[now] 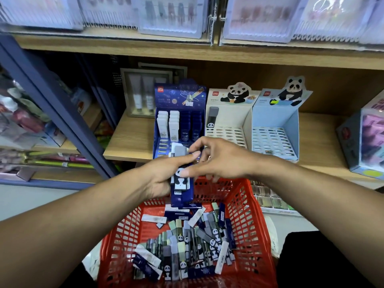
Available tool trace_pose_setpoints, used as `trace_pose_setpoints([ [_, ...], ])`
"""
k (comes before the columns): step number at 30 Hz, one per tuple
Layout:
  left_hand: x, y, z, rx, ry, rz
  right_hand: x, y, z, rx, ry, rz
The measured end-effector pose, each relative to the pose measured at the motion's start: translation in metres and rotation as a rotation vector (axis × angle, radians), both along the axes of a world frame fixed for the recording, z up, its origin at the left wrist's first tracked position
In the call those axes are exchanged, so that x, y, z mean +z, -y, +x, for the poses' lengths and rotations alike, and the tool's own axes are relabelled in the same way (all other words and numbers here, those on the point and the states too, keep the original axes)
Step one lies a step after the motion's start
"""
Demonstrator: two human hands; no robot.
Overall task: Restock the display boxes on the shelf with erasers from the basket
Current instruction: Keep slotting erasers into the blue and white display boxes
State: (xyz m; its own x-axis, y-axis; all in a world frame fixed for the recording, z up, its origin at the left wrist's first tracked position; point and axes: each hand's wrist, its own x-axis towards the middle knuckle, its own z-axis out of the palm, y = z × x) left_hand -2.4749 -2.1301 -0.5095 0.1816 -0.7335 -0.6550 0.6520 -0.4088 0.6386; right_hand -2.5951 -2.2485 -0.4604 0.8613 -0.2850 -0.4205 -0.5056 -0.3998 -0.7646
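**Eraser restock: hands above basket, at shelf edge**

- Left hand: fingers curled round a stack of erasers, held upright over the far rim of the basket. Top of the stack is a grey eraser with a panda sleeve; navy ones sit behind and below.
- Right hand: fingertips pinching the upper end of the stack, just beside the left thumb. Whether it holds one eraser or only steadies the pile cannot be told.
- Basket: red, lattice-walled, below the shelf front. Loose erasers lie jumbled across its floor, navy, white, grey and pale green, many with panda sleeves.
- Navy box: on the shelf directly behind the hands. Rear rows filled with white and navy erasers; front slots open.
- White panda box: to the right of the navy box, touching it. One grey eraser stands at its back left; remaining slots open.
- Blue panda box: right again, slots open.
- Bare shelf board on either side of the three boxes.
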Motion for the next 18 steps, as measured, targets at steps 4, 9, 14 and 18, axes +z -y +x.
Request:
trace_pose_setpoints([
  [4,0.0,-0.001,0.002,0.011,-0.054,-0.023,-0.016,-0.007,0.01,-0.074,0.006,-0.028],
  [9,-0.003,-0.002,0.001,-0.005,0.002,0.038,-0.016,0.002,0.016,-0.236,-0.113,0.261],
  [14,-0.004,-0.003,0.0,-0.036,0.026,0.038,-0.016,0.01,0.02,-0.289,-0.158,0.468],
  [18,-0.001,-0.004,0.005,-0.022,0.04,0.034,-0.018,0.018,0.025,-0.392,-0.087,0.507],
])
